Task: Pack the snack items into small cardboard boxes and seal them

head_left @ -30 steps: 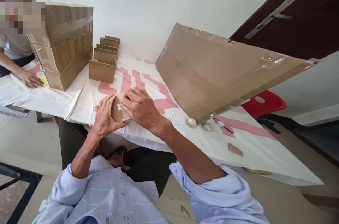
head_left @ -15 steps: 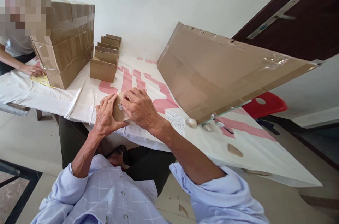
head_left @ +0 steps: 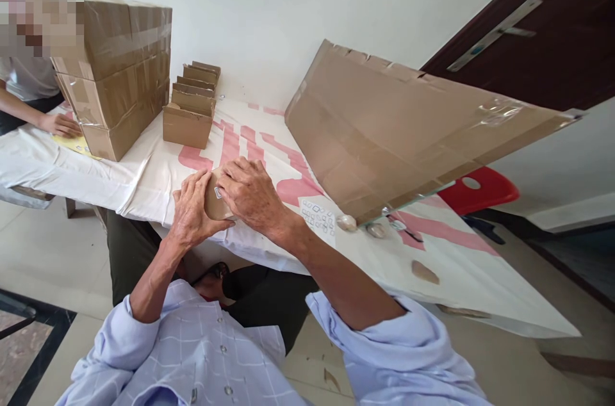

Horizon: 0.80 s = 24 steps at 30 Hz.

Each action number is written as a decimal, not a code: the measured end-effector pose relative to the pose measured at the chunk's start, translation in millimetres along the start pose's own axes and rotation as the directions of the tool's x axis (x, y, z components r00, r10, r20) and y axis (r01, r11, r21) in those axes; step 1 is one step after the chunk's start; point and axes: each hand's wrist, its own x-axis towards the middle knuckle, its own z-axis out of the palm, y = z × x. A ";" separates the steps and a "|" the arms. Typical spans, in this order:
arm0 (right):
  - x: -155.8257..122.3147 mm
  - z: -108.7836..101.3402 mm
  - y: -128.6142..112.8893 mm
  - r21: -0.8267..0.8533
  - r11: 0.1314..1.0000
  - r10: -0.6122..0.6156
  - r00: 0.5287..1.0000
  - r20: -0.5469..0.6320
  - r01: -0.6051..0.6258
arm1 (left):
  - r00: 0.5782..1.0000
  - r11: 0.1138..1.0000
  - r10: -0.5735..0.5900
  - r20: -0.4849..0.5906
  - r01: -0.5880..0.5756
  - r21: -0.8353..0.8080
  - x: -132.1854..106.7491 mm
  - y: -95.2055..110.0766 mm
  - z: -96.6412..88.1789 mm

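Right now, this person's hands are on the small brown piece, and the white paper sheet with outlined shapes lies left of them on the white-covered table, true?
Almost: the left hand and right hand are on the small brown piece, but the white paper sheet lies right of them on the table, not left, as the head view shows.

Left: stack of taped brown cardboard cartons (head_left: 127,73) stands. Far right: dark maroon wooden-looking door (head_left: 571,22) bears silver metal handle (head_left: 494,35). Right: large tan cardboard panel (head_left: 403,130) leans, partly hiding red plastic chair (head_left: 497,193).
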 end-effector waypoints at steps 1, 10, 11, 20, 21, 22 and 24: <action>0.7 0.5 -0.6 0.000 1.000 0.005 1.000 -0.001 -0.005 | 1.000 1.000 -0.001 0.001 0.001 0.000 0.1 0.1 -0.1; 2.5 4.1 -0.8 0.012 1.000 0.009 1.000 -0.022 -0.009 | 1.000 1.000 -0.006 -0.001 0.006 0.004 -0.4 1.3 -0.7; 2.5 4.0 -0.8 0.007 1.000 0.016 1.000 -0.024 -0.016 | 1.000 1.000 -0.007 0.000 0.007 0.004 -0.4 1.6 -0.9; 5.6 7.0 -3.3 -0.009 0.999 0.041 0.999 -0.015 -0.042 | 1.000 1.000 -0.008 0.011 0.008 -0.009 0.3 4.2 -1.6; 5.3 7.6 -3.6 -0.014 0.999 0.041 0.999 -0.021 -0.042 | 1.000 1.000 -0.010 0.011 0.010 -0.009 0.3 4.4 -1.5; 4.9 8.2 -3.8 -0.022 0.999 0.041 0.999 -0.026 -0.042 | 1.000 1.000 -0.012 0.011 0.012 -0.010 0.3 4.8 -1.4; 3.8 9.1 -4.5 -0.041 0.998 0.036 0.999 -0.036 -0.038 | 1.000 1.000 -0.014 0.010 0.015 -0.009 0.4 5.4 -1.3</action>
